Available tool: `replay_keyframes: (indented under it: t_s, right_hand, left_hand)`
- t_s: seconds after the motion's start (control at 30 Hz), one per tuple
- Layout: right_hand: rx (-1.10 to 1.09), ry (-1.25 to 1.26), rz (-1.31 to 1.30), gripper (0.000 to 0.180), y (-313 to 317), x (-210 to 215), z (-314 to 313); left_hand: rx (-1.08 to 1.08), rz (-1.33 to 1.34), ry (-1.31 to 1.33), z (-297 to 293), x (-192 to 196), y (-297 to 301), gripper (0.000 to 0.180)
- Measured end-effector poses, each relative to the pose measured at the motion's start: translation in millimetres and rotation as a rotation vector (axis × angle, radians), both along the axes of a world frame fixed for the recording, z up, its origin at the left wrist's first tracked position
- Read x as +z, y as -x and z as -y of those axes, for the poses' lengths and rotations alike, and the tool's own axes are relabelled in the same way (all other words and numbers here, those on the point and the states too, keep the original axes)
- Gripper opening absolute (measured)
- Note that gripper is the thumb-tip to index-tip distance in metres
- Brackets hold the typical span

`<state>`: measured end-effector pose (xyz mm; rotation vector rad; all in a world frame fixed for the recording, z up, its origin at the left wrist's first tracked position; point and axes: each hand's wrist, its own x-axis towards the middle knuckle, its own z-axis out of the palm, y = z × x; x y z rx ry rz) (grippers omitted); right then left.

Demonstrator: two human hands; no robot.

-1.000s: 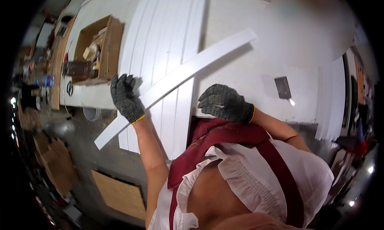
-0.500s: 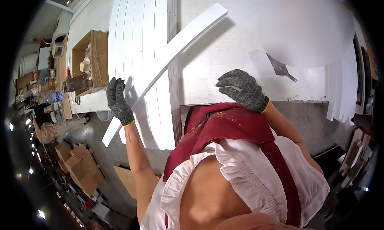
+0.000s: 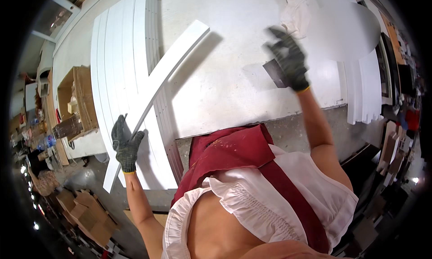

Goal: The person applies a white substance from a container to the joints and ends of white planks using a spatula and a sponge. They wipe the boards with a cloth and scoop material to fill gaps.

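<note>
A long white strip [image 3: 175, 58] lies slantwise across a stack of white boards [image 3: 119, 70], its lower end jutting past their near edge. My left hand [image 3: 127, 146], in a dark knitted glove, is closed around the strip near that end, thumb on one side and fingers on the other. Farther right, my right hand [image 3: 290, 63], in a matching glove, is smeared by motion with its fingers apart. Beside and partly beneath it is a flat dark scraper blade [image 3: 274, 73] on the white table [image 3: 216, 97]; the hand covers the scraper's handle.
A cardboard box [image 3: 85, 99] with odds and ends stands left of the boards. A pale crumpled cloth [image 3: 294, 11] lies at the far right. More white strips [image 3: 369, 88] hang over the table's right end. Cartons [image 3: 90, 211] sit on the floor at left.
My right hand has moved up and right from the table's front edge to the scraper. My left hand has shifted from beside the strip to around it. The whole view has turned somewhat.
</note>
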<state>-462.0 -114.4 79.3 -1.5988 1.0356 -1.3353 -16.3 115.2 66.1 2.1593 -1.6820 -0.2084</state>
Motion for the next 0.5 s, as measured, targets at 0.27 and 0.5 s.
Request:
replay_keyframes:
  t_s: [0.27, 0.5]
  right_hand:
    - [-0.688, -0.167, -1.146, 0.1, 205, -119, 213]
    - [-0.625, -0.401, -1.369, 0.086, 186, -123, 247]
  left_hand:
    - [-0.127, 0.03, 0.015, 78, 4, 41, 0.093]
    - [-0.039, 0.128, -0.203, 105, 12, 57, 0.08]
